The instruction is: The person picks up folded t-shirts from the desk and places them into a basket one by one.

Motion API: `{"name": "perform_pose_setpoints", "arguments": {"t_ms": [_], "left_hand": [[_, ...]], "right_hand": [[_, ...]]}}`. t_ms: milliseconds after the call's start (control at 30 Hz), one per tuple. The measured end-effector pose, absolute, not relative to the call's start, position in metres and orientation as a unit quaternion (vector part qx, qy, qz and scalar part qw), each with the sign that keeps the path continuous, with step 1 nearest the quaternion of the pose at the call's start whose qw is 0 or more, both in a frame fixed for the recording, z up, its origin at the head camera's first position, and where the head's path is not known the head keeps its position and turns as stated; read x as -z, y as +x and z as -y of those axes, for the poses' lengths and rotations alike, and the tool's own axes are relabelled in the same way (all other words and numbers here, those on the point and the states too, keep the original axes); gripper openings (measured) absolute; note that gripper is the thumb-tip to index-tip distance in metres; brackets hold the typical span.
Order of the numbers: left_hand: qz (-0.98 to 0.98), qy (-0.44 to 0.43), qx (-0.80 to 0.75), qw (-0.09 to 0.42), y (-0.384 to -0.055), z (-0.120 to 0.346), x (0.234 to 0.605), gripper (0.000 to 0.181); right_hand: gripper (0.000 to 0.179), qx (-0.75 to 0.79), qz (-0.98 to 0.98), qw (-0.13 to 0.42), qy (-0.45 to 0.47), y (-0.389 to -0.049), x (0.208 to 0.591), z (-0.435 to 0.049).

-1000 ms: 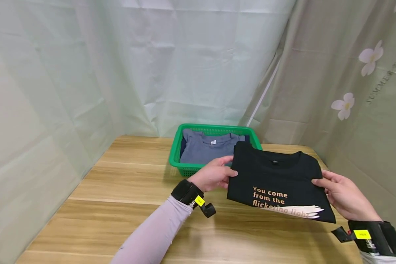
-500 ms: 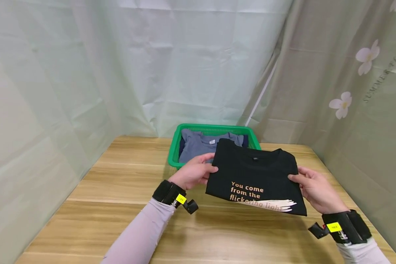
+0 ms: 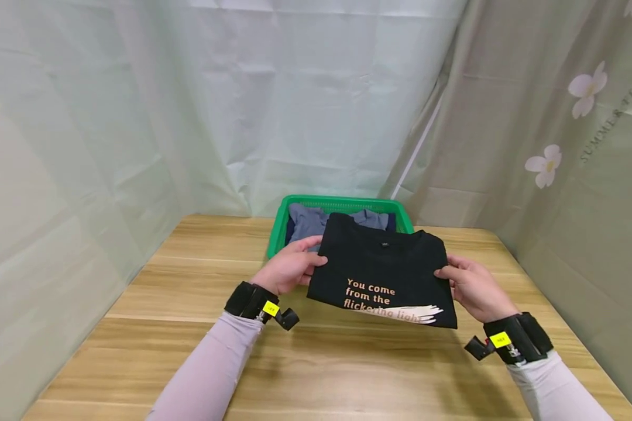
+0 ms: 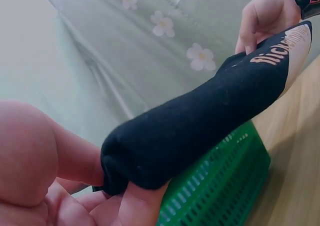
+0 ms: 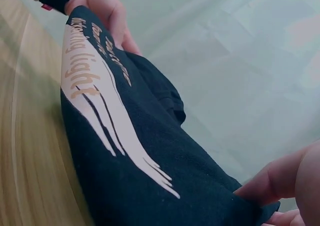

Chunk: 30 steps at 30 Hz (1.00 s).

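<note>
A folded black T-shirt (image 3: pixel 384 263) with printed lettering and a white brushstroke hangs between both hands, above the table and overlapping the basket's front in the head view. My left hand (image 3: pixel 291 266) pinches its left edge, thumb on top and fingers beneath. At the opposite edge my right hand (image 3: pixel 474 286) grips the cloth the same way. Behind the shirt stands a green plastic basket (image 3: pixel 279 231) holding a folded grey-blue shirt (image 3: pixel 306 221), with dark navy cloth (image 3: pixel 392 221) showing at its side. The black shirt hides much of the basket's contents and front wall.
The wooden table (image 3: pixel 189 327) carries the basket near its back edge. Pale curtains (image 3: pixel 316 105) rise close behind and along both sides, the right one printed with white flowers (image 3: pixel 545 166). Each wrist wears a black strap (image 3: pixel 518 339) with a small camera.
Both hands have carried the black T-shirt leftward and slightly up in the head view, so it now covers more of the basket and the grey-blue shirt. Both grips stay the same.
</note>
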<state>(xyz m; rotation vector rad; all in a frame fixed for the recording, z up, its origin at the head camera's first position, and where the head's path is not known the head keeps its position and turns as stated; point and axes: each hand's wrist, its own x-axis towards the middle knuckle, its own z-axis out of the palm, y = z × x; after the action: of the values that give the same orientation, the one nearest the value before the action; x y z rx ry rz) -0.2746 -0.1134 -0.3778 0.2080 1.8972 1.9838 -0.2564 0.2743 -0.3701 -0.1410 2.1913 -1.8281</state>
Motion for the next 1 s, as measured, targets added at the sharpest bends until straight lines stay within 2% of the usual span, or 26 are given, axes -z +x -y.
{"name": "perform_pose_setpoints", "arguments": {"t_ms": [400, 700, 1000], "left_hand": [[-0.686, 0.034, -0.71, 0.155, -0.284, 0.133, 0.371, 0.059], [-0.697, 0.009, -0.702, 0.142, -0.301, 0.144, 0.36, 0.065], [-0.724, -0.001, -0.68, 0.118, -0.323, 0.146, 0.35, 0.061]], "right_hand": [[0.068, 0.612, -0.775, 0.148, -0.064, -0.291, 0.358, -0.241], [0.066, 0.631, -0.757, 0.157, -0.073, -0.323, 0.352, -0.219], [0.069, 0.642, -0.755, 0.129, -0.049, -0.35, 0.345, -0.199]]}}
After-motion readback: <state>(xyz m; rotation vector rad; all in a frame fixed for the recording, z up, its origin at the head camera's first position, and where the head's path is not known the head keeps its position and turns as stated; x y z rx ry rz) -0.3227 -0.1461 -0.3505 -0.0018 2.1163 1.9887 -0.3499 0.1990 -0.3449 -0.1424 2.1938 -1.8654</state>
